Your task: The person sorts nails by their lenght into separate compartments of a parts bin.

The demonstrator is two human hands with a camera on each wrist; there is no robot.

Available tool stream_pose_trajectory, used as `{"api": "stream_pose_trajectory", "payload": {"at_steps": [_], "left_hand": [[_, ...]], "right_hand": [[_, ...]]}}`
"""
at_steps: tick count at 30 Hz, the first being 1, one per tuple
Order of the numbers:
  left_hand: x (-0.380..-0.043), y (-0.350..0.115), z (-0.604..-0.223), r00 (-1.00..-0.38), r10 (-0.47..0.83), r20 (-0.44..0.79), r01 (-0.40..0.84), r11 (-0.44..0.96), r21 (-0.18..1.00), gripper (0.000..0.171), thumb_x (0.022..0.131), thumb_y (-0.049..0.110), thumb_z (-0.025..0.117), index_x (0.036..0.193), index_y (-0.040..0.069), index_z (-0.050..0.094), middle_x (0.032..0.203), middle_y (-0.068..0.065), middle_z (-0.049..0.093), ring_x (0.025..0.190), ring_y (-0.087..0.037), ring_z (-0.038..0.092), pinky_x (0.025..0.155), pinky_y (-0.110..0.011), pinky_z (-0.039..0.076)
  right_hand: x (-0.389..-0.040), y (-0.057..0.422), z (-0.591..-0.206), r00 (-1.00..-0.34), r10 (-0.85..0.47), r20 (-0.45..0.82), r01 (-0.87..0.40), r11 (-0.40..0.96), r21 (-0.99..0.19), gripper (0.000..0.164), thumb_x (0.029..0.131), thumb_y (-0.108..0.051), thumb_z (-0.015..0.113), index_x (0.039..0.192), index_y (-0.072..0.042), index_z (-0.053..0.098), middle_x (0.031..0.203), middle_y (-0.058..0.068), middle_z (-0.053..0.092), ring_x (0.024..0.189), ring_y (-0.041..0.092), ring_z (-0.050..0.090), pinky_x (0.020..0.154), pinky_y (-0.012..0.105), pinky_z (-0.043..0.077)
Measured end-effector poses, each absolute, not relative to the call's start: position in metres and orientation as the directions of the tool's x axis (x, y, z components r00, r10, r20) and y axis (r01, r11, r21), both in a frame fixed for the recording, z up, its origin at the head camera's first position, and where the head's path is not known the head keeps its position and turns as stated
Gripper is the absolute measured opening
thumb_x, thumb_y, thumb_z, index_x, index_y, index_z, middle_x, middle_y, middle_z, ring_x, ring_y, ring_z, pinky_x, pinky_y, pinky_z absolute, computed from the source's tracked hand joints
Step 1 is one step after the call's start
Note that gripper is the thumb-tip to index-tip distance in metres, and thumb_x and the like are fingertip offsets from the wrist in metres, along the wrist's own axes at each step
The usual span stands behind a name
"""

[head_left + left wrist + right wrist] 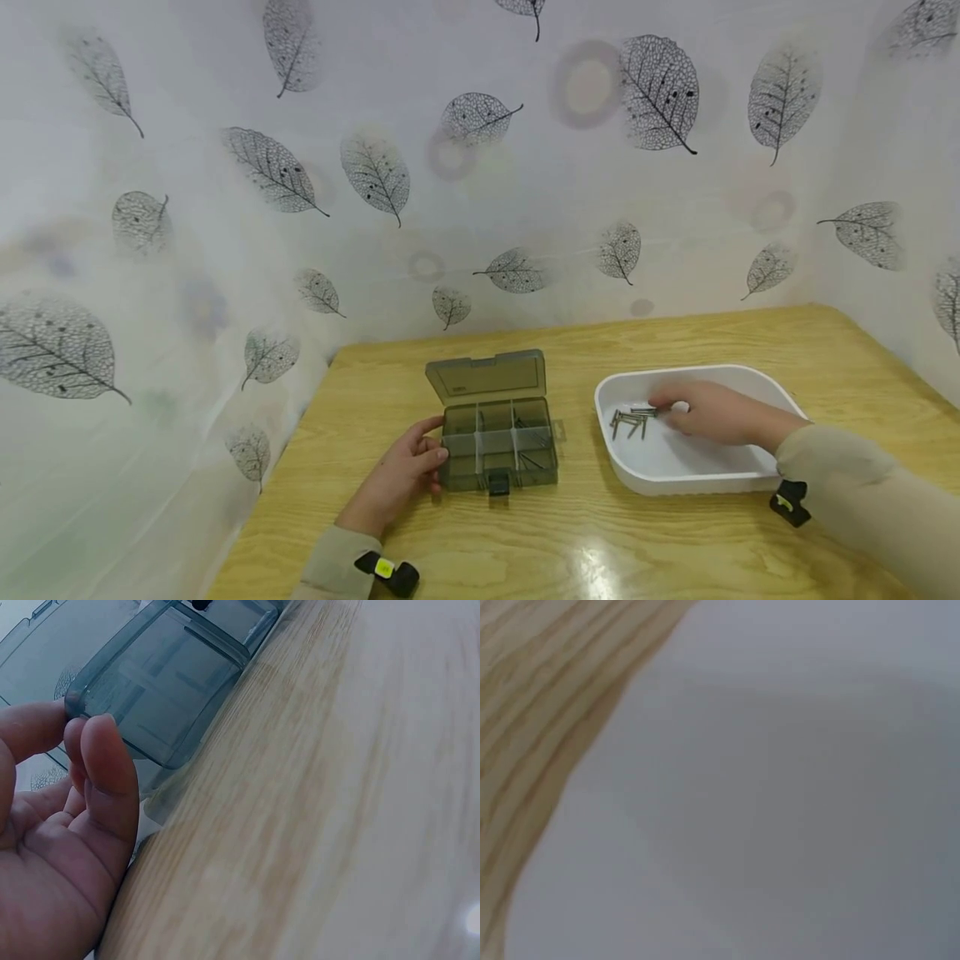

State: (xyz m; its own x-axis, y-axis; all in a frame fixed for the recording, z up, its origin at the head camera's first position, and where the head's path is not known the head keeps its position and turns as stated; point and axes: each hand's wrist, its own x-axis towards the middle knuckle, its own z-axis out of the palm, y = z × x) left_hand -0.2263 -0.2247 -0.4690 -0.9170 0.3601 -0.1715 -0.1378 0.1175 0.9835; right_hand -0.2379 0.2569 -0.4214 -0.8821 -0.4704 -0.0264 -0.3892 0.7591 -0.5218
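Observation:
A smoky translucent compartment box (498,442) stands on the table with its lid (487,377) raised at the back. My left hand (401,467) holds the box by its left side, thumb at the near edge; in the left wrist view its fingertips (105,750) meet the box's corner. Thin dark pieces (532,460) lie in the right-hand compartments, and some in the top middle one. My right hand (708,411) reaches into a white tray (675,485), fingertips right at a small pile of metal screws (630,421). Whether it pinches one I cannot tell.
The wooden table (570,533) runs back to a pale curtain (525,192) printed with leaves, which also hangs on both sides. The tray stands to the right of the box with a strip of table between them. The right wrist view shows mostly tray wall (780,810).

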Motion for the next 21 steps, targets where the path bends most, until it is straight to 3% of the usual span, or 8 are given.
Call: {"api": "stream_pose_trajectory", "payload": {"at_steps": [6, 11, 15, 21], "left_hand": [[-0.225, -0.224, -0.467, -0.920, 0.351, -0.176, -0.142, 0.121, 0.983, 0.062, 0.104, 0.012, 0.059, 0.158, 0.008, 0.028, 0.104, -0.010, 0.050, 0.076, -0.018, 0.050, 0.065, -0.033, 0.054], [-0.223, -0.223, -0.467, -0.919, 0.345, -0.190, -0.153, 0.130, 0.980, 0.063, 0.104, 0.014, 0.060, 0.158, 0.008, 0.028, 0.105, -0.010, 0.050, 0.077, -0.017, 0.050, 0.066, -0.034, 0.054], [-0.223, -0.223, -0.468, -0.918, 0.351, -0.185, -0.150, 0.126, 0.981, 0.064, 0.104, 0.015, 0.060, 0.158, 0.008, 0.027, 0.105, -0.010, 0.050, 0.077, -0.017, 0.050, 0.066, -0.033, 0.055], [-0.226, -0.224, -0.467, -0.915, 0.369, -0.166, -0.127, 0.127, 0.984, 0.064, 0.104, 0.013, 0.060, 0.158, 0.007, 0.026, 0.103, -0.010, 0.049, 0.076, -0.017, 0.049, 0.065, -0.033, 0.055]], "right_hand": [[-0.239, 0.260, -0.426, -0.892, -0.451, -0.037, -0.368, 0.770, -0.521, 0.026, 0.090, -0.009, 0.069, 0.115, -0.003, 0.073, 0.114, 0.009, 0.070, 0.113, 0.038, 0.061, 0.099, 0.060, 0.044], [-0.244, 0.259, -0.436, -0.897, -0.437, -0.066, -0.349, 0.792, -0.500, 0.020, 0.086, -0.005, 0.071, 0.105, -0.009, 0.073, 0.099, -0.001, 0.067, 0.095, 0.022, 0.062, 0.088, 0.048, 0.051], [-0.245, 0.259, -0.440, -0.903, -0.421, -0.089, -0.324, 0.802, -0.503, 0.021, 0.082, 0.001, 0.068, 0.097, -0.013, 0.068, 0.086, -0.003, 0.058, 0.082, 0.016, 0.053, 0.076, 0.037, 0.046], [-0.241, 0.259, -0.438, -0.908, -0.401, -0.125, -0.283, 0.804, -0.522, 0.018, 0.081, 0.002, 0.068, 0.090, -0.014, 0.065, 0.082, -0.003, 0.056, 0.079, 0.017, 0.051, 0.072, 0.035, 0.044]]}}
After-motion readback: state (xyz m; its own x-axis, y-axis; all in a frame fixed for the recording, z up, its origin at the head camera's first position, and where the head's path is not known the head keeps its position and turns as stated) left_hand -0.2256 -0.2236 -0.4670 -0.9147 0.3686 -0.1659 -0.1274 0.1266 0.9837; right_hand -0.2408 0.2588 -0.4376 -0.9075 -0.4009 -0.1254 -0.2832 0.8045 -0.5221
